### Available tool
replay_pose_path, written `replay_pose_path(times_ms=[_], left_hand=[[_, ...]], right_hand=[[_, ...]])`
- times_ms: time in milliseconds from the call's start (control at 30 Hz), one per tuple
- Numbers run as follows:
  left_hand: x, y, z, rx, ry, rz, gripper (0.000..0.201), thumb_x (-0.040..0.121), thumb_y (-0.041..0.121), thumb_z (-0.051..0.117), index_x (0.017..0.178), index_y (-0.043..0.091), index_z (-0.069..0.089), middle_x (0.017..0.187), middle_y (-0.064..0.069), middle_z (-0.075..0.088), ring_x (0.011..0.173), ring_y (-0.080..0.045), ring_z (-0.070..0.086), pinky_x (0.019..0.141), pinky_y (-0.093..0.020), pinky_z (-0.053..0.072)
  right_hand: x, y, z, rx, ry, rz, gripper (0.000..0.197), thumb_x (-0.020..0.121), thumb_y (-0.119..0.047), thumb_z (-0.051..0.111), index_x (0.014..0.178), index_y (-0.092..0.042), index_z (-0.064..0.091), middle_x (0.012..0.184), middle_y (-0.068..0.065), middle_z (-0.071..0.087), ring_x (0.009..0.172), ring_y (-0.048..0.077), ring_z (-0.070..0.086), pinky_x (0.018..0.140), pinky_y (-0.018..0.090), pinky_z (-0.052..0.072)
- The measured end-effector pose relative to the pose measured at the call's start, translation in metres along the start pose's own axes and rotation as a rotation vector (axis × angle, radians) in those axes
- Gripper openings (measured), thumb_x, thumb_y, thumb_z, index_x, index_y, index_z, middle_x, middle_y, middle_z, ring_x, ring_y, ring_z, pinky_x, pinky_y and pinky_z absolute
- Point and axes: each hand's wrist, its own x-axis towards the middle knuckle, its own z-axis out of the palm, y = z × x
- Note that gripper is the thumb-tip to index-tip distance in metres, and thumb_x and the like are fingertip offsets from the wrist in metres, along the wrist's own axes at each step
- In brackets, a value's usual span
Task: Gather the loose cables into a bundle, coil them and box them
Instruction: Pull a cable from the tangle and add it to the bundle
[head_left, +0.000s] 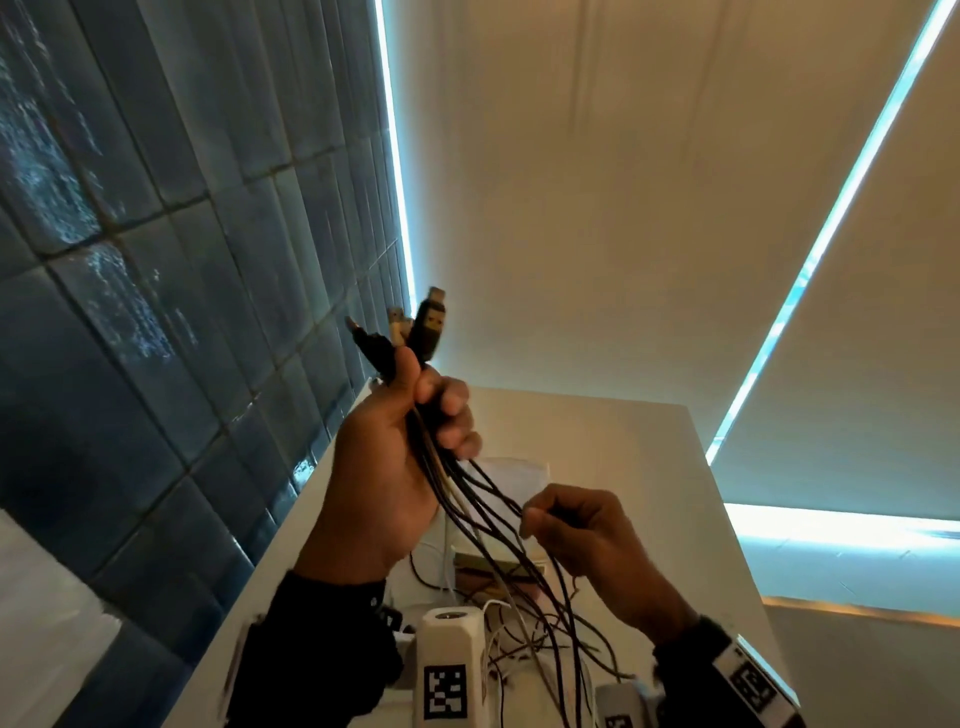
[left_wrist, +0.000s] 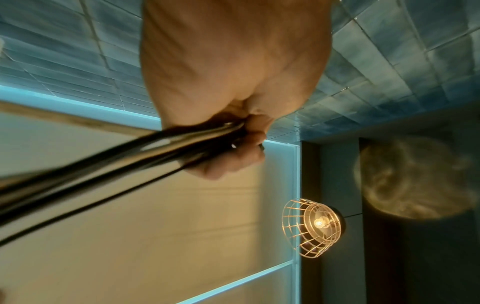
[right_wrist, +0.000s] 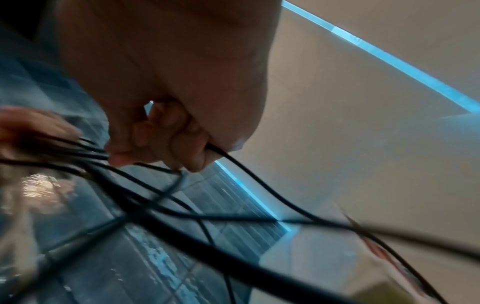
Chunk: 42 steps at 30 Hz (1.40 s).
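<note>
Head view up-tilted; wrist views close; cables (head_left: 483, 499) shared.

A wall of glossy blue tiles (head_left: 156, 270) is seen at the left of the head view. Beige roller blinds (head_left: 597, 197) are edged by strips of cyan light (head_left: 397, 156). A white counter (head_left: 649, 467) is located below, against the tiled wall. In the left wrist view, a wire-cage lamp (left_wrist: 313, 227) with a lit bulb is shown mounted on a dark surface, and a round patch of warm light (left_wrist: 405, 179) is cast beside it.
</note>
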Motion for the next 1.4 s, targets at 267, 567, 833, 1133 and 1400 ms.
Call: replay_pose_path(times_ms=[267,567,833,1133,1400], left_hand=[[0.002,0.002,-0.009,0.001,-0.084,0.045,0.041,0.099,0.038,0.033,0.064,0.019,0.044,0.051,0.009,0.029,0.042,-0.004,0.021,0.043,-0.021,0.019],[0.000,0.005,-0.015,0.126,0.080,-0.041,0.040,0.095,0.040,0.036,0.064,0.017,0.045,0.047,0.006,0.029,0.037,-0.004,0.020,0.043,-0.023,0.011],[0.004,-0.019,-0.014,0.411,0.193,-0.121,0.037,0.100,0.038,0.035,0.071,0.015,0.041,0.060,-0.013,0.062,0.038,-0.015,0.040,0.037,-0.019,0.026],[0.004,-0.016,-0.008,0.015,0.137,-0.136,0.040,0.098,0.041,0.036,0.069,0.015,0.045,0.059,-0.003,0.053,0.055,-0.019,0.053,0.059,-0.033,0.051],[0.011,0.002,-0.014,-0.068,0.033,-0.020,0.045,0.100,0.041,0.031,0.062,0.020,0.045,0.052,0.006,0.042,0.042,-0.006,0.029,0.044,-0.021,0.026]], right_hand=[[-0.009,0.057,-0.012,0.014,0.020,0.230,0.022,0.094,-0.017,0.058,0.078,-0.003,0.063,0.046,-0.012,0.045,0.040,-0.001,0.033,0.040,0.011,0.028],[-0.010,0.083,-0.025,-0.343,0.267,0.355,0.025,0.094,-0.017,0.060,0.073,-0.007,0.070,0.050,-0.009,0.054,0.046,0.000,0.044,0.049,0.018,0.036],[0.017,-0.025,0.003,0.168,0.220,-0.049,0.025,0.089,-0.022,0.063,0.087,0.002,0.060,0.057,0.004,0.037,0.046,0.012,0.027,0.043,0.021,0.025],[0.002,-0.023,0.018,0.155,-0.034,-0.094,0.016,0.087,-0.025,0.065,0.079,-0.011,0.065,0.056,-0.003,0.041,0.045,0.007,0.027,0.042,0.017,0.025],[-0.004,0.049,-0.007,0.012,0.065,0.083,0.022,0.096,-0.011,0.055,0.078,0.000,0.060,0.048,-0.013,0.042,0.043,-0.002,0.033,0.044,0.009,0.028]])
